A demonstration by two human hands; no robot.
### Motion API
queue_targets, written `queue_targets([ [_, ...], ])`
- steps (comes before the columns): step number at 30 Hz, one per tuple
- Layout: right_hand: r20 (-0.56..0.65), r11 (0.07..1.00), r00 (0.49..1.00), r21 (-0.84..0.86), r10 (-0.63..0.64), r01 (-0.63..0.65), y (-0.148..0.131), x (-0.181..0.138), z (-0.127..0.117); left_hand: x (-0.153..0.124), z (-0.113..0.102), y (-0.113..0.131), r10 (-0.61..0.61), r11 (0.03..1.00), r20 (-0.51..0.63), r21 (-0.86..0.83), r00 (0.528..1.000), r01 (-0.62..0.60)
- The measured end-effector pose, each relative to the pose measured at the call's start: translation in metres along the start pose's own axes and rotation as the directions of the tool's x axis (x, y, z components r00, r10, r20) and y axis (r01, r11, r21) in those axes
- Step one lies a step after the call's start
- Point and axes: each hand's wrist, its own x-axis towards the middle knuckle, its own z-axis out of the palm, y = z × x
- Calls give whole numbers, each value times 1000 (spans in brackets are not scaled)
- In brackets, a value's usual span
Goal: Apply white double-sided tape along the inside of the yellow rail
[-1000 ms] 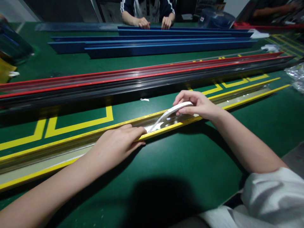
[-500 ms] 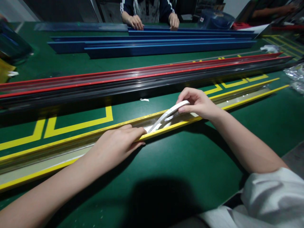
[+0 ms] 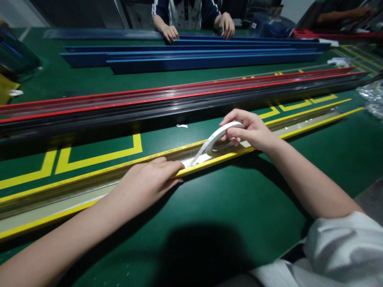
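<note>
A long yellow-edged strip [image 3: 314,121] lies slantwise across the green table. My left hand [image 3: 149,181] rests flat on it with the fingers stretched out, fingertips beside the white tape end stuck down there. My right hand [image 3: 249,129] grips a white roll of tape [image 3: 220,135], held tilted just above the strip. A stretch of tape runs from the roll down to the strip near my left fingertips.
Long red and black strips [image 3: 179,97] lie behind the yellow one, and blue strips [image 3: 194,56] farther back. A person across the table has both hands [image 3: 170,32] on the blue strips. Crumpled clear film [image 3: 372,95] sits at the right edge.
My right hand has turned the tape roll more upright and lifted it slightly. My left hand has stayed put. The person opposite has spread their hands apart along the blue strips.
</note>
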Motion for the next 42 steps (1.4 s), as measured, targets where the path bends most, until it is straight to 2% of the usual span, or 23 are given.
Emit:
queue_targets([
  [3, -3, 998, 1000, 70, -4, 5, 2, 1, -1, 0, 1, 0, 4, 1000, -7, 4, 1000, -4],
  [7, -16, 998, 1000, 61, -15, 16, 3, 3, -2, -1, 2, -1, 10, 1000, -16, 6, 1000, -10],
  [13, -167, 991, 977, -5, -136, 137, 6, 5, 0, -1, 2, -1, 16, 1000, -24, -6, 1000, -17],
  [17, -255, 992, 960, -75, -115, 99, 4, 5, 2, -1, 2, -1, 22, 1000, -39, -8, 999, -23],
  [22, -241, 999, 970, 0, -36, 37, 0, 5, 2, -1, 2, -2, 33, 999, -40, -23, 999, -34],
  [29, -223, 997, 972, 21, -70, 77, 4, 5, -2, 5, -5, 5, -44, 998, 40, -37, 998, 46],
  [34, -226, 996, 972, 43, -71, 83, 5, 5, -2, 18, -9, 17, -50, 998, 24, 44, 998, 49],
  [42, -254, 993, 965, 81, -61, 84, 3, 4, -2, 27, -1, 21, -68, 994, -27, -83, 997, 66],
])
